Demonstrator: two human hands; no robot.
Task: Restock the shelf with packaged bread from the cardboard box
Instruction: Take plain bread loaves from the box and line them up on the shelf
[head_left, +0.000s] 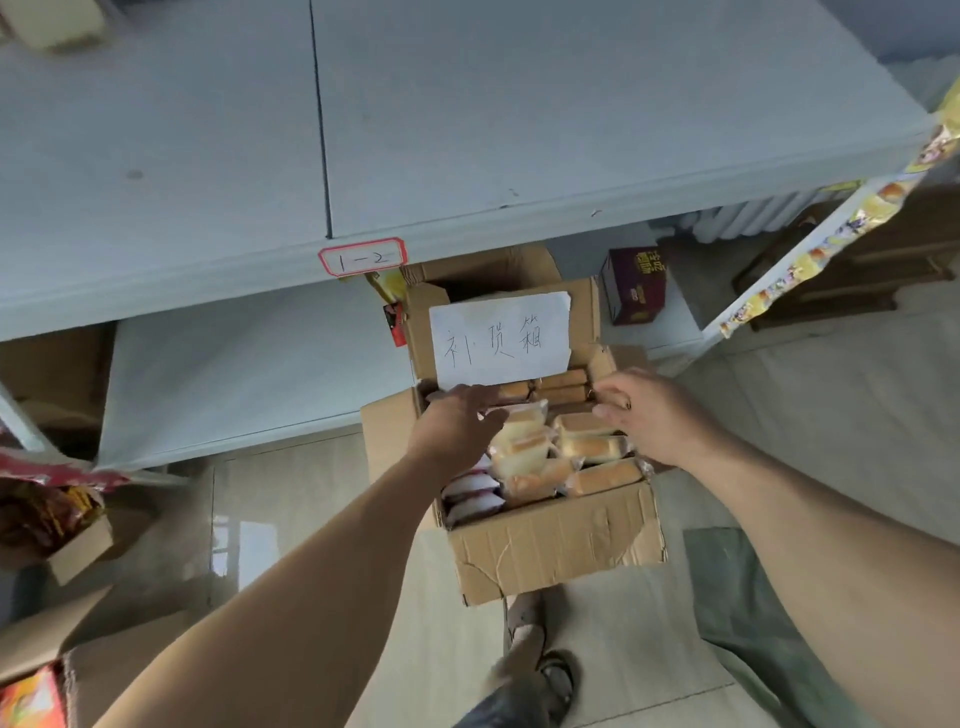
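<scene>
Bread (540, 457) lies at 6 o'clock of our hands, long axis 9-to-3; left hand (460, 423) nearer, right hand (649, 410) apart, both empty, fingers relaxed.

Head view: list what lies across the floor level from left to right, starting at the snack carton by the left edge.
Snack carton → lower shelf board → left hand → cardboard box of packaged bread → right hand → purple box further back, right of the cardboard box's flap.

Red-bordered label (362, 256) reading "1-2" on shelf edge (208, 291), handwritten "补货箱" paper (500, 338) on cardboard box (556, 540)
</scene>
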